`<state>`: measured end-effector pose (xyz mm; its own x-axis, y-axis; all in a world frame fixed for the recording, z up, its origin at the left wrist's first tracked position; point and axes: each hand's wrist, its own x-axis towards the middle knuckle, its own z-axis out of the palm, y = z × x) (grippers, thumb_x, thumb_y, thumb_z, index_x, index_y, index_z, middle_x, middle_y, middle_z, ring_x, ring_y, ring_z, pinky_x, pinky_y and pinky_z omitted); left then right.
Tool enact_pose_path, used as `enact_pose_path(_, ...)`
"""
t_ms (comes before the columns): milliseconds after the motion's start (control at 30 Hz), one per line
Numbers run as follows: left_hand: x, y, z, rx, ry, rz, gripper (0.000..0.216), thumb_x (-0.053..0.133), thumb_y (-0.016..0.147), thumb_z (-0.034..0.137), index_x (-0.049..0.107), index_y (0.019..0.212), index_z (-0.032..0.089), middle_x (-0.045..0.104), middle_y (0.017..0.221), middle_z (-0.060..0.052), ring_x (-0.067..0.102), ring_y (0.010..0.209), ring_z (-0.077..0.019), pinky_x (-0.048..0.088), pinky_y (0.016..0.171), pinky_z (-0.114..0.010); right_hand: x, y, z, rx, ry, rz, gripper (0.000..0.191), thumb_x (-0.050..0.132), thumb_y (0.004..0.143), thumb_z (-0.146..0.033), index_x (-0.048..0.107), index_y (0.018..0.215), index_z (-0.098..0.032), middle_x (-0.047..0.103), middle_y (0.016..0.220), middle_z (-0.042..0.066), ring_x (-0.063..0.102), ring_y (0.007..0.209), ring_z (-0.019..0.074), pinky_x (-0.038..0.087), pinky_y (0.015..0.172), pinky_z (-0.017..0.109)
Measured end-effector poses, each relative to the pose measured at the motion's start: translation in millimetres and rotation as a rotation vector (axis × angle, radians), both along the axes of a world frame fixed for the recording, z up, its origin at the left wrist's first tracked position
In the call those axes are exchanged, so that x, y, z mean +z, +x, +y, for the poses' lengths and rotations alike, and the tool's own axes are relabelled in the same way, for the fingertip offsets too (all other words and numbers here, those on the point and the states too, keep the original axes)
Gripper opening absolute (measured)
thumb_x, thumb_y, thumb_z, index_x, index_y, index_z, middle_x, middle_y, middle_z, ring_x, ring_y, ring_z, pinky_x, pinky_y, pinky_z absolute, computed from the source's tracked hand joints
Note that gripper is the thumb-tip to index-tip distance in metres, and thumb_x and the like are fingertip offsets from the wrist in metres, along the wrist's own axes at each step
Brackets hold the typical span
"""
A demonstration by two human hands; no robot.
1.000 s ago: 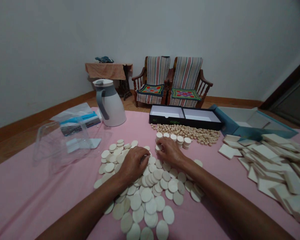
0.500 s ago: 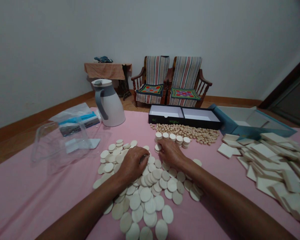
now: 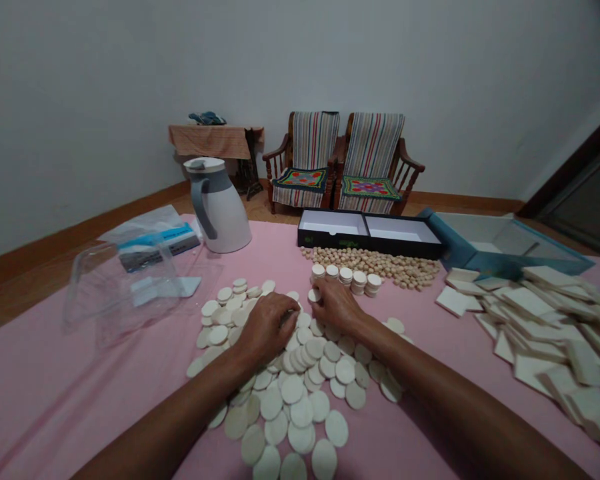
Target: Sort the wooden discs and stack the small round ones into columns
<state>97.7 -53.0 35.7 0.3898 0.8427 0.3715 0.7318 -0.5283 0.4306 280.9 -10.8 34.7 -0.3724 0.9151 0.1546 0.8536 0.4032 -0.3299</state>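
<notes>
Pale round wooden discs lie in a loose pile [image 3: 300, 410] in front of me. My left hand [image 3: 267, 327] is over the pile's upper part, fingers curled down toward the thumb; whatever they hold is hidden. My right hand [image 3: 337, 305] is closed with its fingertips on a wooden disc [image 3: 314, 295], just in front of a row of short disc stacks [image 3: 345, 276]. The right fingers partly cover that row. Under the right wrist and forearm more discs are spread on the pink cloth.
Small wooden pieces [image 3: 380, 265] are heaped behind the stacks, before a black two-part box [image 3: 330, 239]. Square wooden tiles [image 3: 545, 327] and a blue box [image 3: 505, 257] are at right. A white jug [image 3: 227, 217], clear plastic tray [image 3: 80, 283] and blue-white box [image 3: 163, 247] stand left.
My right hand has shifted slightly left and toward me, along with the disc at its fingertips. The left hand stays almost where it was.
</notes>
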Motion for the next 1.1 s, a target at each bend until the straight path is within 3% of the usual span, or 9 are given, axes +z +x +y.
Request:
enact_pose_path(200, 0.5, 0, 2, -0.010, 0.016, 0.004, 0.015, 0.053, 0.081, 0.014, 0.065, 0.090, 0.017, 0.068, 0.087, -0.006, 0.059, 0.086, -0.0212, 0.045, 0.080, -0.036, 0.6, 0, 2, -0.021, 0.010, 0.016, 0.018, 0.055, 0.081, -0.019, 0.056, 0.098, -0.014, 0.058, 0.099, 0.013, 0.050, 0.091, 0.0226, 0.037, 0.074, 0.032)
enact_pose_path(367, 1.2, 0, 1, -0.014, 0.012, -0.002, 0.015, 0.052, 0.083, 0.016, 0.066, 0.091, 0.017, 0.068, 0.090, -0.007, 0.059, 0.088, -0.0212, 0.045, 0.081, -0.036, 18.5, 18, -7, 0.040, -0.011, 0.116, 0.017, 0.057, 0.077, -0.014, 0.058, 0.095, -0.015, 0.060, 0.089, 0.008, 0.052, 0.080, 0.0179, 0.036, 0.068, 0.028)
enact_pose_path(533, 2.0, 1, 1, -0.005, 0.008, -0.002, 0.015, 0.052, 0.082, 0.016, 0.066, 0.089, 0.017, 0.068, 0.089, -0.006, 0.060, 0.087, -0.0212, 0.045, 0.081, -0.037, 44.6, 53, -34, 0.182, -0.188, 0.157, 0.013, 0.055, 0.075, -0.011, 0.059, 0.086, -0.016, 0.060, 0.079, 0.003, 0.052, 0.070, 0.0141, 0.035, 0.062, 0.025)
enact_pose_path(667, 2.2, 1, 2, 0.002, 0.012, 0.005, 0.015, 0.053, 0.081, 0.015, 0.066, 0.088, 0.017, 0.068, 0.088, -0.006, 0.060, 0.085, -0.0209, 0.045, 0.079, -0.036, 55.8, 75, -63, 0.334, -0.322, 0.045, 0.025, 0.058, 0.068, -0.012, 0.057, 0.093, -0.018, 0.059, 0.090, 0.004, 0.051, 0.079, 0.0161, 0.037, 0.068, 0.026)
enact_pose_path(767, 2.4, 1, 2, 0.006, 0.017, 0.006, 0.015, 0.053, 0.081, 0.015, 0.066, 0.089, 0.017, 0.068, 0.086, -0.006, 0.060, 0.084, -0.0208, 0.046, 0.079, -0.036, 55.7, 79, -81, 0.364, -0.339, -0.054, 0.034, 0.060, 0.063, -0.013, 0.054, 0.096, -0.017, 0.056, 0.097, 0.006, 0.049, 0.083, 0.0178, 0.036, 0.070, 0.028)
enact_pose_path(900, 2.4, 2, 3, 0.010, 0.007, 0.016, 0.015, 0.052, 0.081, 0.016, 0.066, 0.088, 0.017, 0.068, 0.087, -0.007, 0.060, 0.085, -0.0214, 0.046, 0.078, -0.036, 48.7, 73, -92, 0.342, -0.248, -0.119, 0.024, 0.052, 0.066, -0.008, 0.052, 0.088, -0.015, 0.056, 0.091, 0.008, 0.046, 0.078, 0.0171, 0.033, 0.068, 0.028)
enact_pose_path(1100, 2.3, 2, 2, 0.009, 0.011, 0.003, 0.015, 0.053, 0.082, 0.016, 0.066, 0.089, 0.017, 0.068, 0.088, -0.006, 0.060, 0.085, -0.0208, 0.046, 0.079, -0.036, 40.7, 66, -71, 0.233, -0.196, 0.047, 0.012, 0.048, 0.072, -0.006, 0.050, 0.076, -0.017, 0.055, 0.076, 0.002, 0.045, 0.067, 0.0130, 0.030, 0.059, 0.024)
